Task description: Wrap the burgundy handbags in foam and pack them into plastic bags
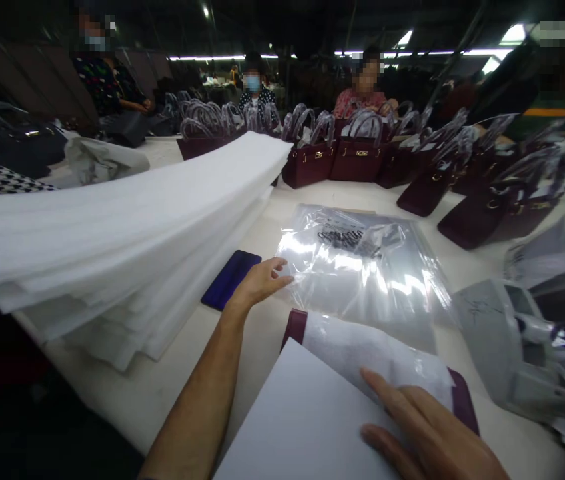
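Observation:
My left hand [265, 280] reaches to the left edge of a stack of clear plastic bags [387, 287]. Its thumb and fingers are parted, and whether the tips touch the plastic I cannot tell. Black lettering shows on the bags. Stretched over a white sheet [307, 413] at the bottom of the view, my right hand [422, 427] has its thumb and fingers apart. Beneath the sheet lies a dark red bag [464, 400], partly wrapped in thin white paper [377, 343]; most of its body is hidden.
White foam sheets [127, 220] pile up on the left. A dark blue phone [230, 280] lies beside my left wrist. Several maroon handbags [357, 160] with wrapped handles line the back. A grey plastic holder [502, 347] stands at right. Several people stand beyond the table [112, 400].

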Demonstrator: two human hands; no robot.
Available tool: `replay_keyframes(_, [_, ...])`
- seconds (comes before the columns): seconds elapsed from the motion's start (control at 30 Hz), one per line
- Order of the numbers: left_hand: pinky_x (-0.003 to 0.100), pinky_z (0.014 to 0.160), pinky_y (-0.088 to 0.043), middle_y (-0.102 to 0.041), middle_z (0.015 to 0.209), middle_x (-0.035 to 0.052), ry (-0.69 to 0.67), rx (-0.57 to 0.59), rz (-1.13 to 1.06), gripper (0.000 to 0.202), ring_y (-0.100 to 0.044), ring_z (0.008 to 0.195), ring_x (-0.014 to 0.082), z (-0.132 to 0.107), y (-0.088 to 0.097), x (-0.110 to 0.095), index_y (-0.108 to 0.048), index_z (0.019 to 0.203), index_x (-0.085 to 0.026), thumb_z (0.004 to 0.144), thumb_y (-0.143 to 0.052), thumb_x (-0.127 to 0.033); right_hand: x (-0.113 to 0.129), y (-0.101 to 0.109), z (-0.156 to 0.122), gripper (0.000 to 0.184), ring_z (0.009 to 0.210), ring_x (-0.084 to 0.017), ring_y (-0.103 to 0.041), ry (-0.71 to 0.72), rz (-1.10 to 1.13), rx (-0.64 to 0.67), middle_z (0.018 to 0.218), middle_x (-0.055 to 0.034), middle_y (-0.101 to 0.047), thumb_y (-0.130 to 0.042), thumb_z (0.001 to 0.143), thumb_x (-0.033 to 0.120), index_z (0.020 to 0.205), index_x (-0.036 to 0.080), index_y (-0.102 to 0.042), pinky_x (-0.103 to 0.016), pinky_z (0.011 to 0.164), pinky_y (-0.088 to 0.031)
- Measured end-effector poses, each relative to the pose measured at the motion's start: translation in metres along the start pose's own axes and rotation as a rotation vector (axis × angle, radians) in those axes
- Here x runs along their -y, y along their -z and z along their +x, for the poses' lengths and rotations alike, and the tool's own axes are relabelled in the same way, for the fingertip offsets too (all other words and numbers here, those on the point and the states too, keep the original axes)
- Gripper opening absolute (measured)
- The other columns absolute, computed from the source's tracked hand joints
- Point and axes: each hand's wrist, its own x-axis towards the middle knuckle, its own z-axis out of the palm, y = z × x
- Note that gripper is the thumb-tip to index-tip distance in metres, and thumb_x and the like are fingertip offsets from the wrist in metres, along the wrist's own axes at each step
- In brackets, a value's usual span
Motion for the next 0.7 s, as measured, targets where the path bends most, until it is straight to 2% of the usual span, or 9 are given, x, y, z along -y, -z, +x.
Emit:
replay_keyframes(0.1, [0.030,0.078,-0.047,-0.059,0.113,0.0089,-0.047,-0.010,-0.064,0.044,-0.057,0.098,0.0217,-0.010,0.000,-0.014,-0.053,0.116,-0.017,0.079,-0.053,-0.041,-0.028,0.022,0.018,0.037,0.074,-0.014,-0.065,-0.039,0.145,0.043,0.091,-0.0005,-0.067,-0.056,0.081,0.036,0.117,0.028,-0.055,-0.018,0.061,-0.051])
replay_keyframes(0.2, [0.032,0.089,-0.044,-0.050,0.127,0.0085,-0.083,-0.052,-0.108,0.048,-0.049,0.114,0.0223,-0.020,-0.003,-0.032,-0.044,0.124,-0.019,0.083,-0.048,-0.044,-0.048,0.040,0.040,0.027,0.073,-0.014,-0.062,-0.159,0.275,0.186,0.086,-0.0001,-0.065,-0.055,0.081,0.040,0.105,0.030,-0.062,-0.019,0.061,-0.050])
replay_keyframes(0.33, [0.039,0.100,-0.034,-0.043,0.134,0.0101,-0.115,-0.132,-0.044,0.062,-0.042,0.121,0.0249,-0.018,-0.013,-0.050,-0.038,0.129,-0.019,0.079,-0.050,-0.054,-0.060,0.035,0.053,0.025,0.074,-0.012,-0.059,-0.195,0.374,0.330,0.087,-0.0006,-0.061,-0.052,0.083,0.040,0.102,0.027,-0.062,-0.021,0.065,-0.047])
replay_keyframes(0.43, [0.045,0.098,-0.036,-0.049,0.126,0.0126,-0.137,-0.187,0.151,0.069,-0.045,0.116,0.0284,-0.007,-0.024,-0.057,-0.043,0.126,-0.017,0.073,-0.054,-0.060,-0.069,0.023,0.055,0.031,0.073,-0.013,-0.057,-0.311,0.196,0.101,0.088,-0.0022,-0.060,-0.052,0.081,0.049,0.097,0.024,-0.060,-0.023,0.060,-0.047])
replay_keyframes(0.5, [0.044,0.094,-0.039,-0.055,0.118,0.0130,-0.172,-0.212,0.255,0.068,-0.050,0.109,0.0287,0.001,-0.030,-0.062,-0.048,0.121,-0.015,0.072,-0.056,-0.061,-0.076,0.013,0.063,0.048,0.079,-0.018,-0.057,-0.396,-0.022,-0.074,0.093,-0.0059,-0.059,-0.052,0.076,0.058,0.105,0.021,-0.054,-0.028,0.062,-0.048])
replay_keyframes(0.53, [0.043,0.092,-0.041,-0.057,0.114,0.0123,-0.193,-0.221,0.287,0.063,-0.053,0.105,0.0277,0.005,-0.033,-0.063,-0.050,0.119,-0.015,0.073,-0.056,-0.058,-0.079,0.008,0.070,0.060,0.084,-0.021,-0.057,-0.414,-0.125,-0.108,0.098,-0.0085,-0.058,-0.051,0.073,0.064,0.112,0.019,-0.050,-0.031,0.065,-0.049])
replay_keyframes(0.6, [0.038,0.088,-0.044,-0.061,0.106,0.0097,-0.229,-0.234,0.319,0.048,-0.056,0.097,0.0243,0.010,-0.036,-0.067,-0.056,0.112,-0.016,0.077,-0.056,-0.049,-0.082,-0.002,0.090,0.079,0.092,-0.027,-0.054,-0.420,-0.282,-0.059,0.106,-0.0135,-0.056,-0.049,0.068,0.072,0.121,0.014,-0.043,-0.036,0.064,-0.049])
replay_keyframes(0.63, [0.036,0.086,-0.045,-0.063,0.101,0.0082,-0.237,-0.241,0.324,0.038,-0.057,0.094,0.0224,0.011,-0.036,-0.067,-0.058,0.108,-0.017,0.080,-0.054,-0.043,-0.084,-0.007,0.100,0.078,0.093,-0.028,-0.054,-0.422,-0.340,0.004,0.105,-0.0144,-0.057,-0.050,0.068,0.071,0.121,0.013,-0.043,-0.035,0.061,-0.048])
replay_keyframes(0.7, [0.033,0.083,-0.046,-0.064,0.095,0.0063,-0.233,-0.259,0.329,0.025,-0.058,0.090,0.0201,0.011,-0.034,-0.066,-0.061,0.103,-0.019,0.085,-0.048,-0.031,-0.091,-0.013,0.114,0.052,0.089,-0.027,-0.055,-0.432,-0.438,0.157,0.096,-0.0126,-0.060,-0.052,0.077,0.055,0.109,0.013,-0.051,-0.031,0.053,-0.045])
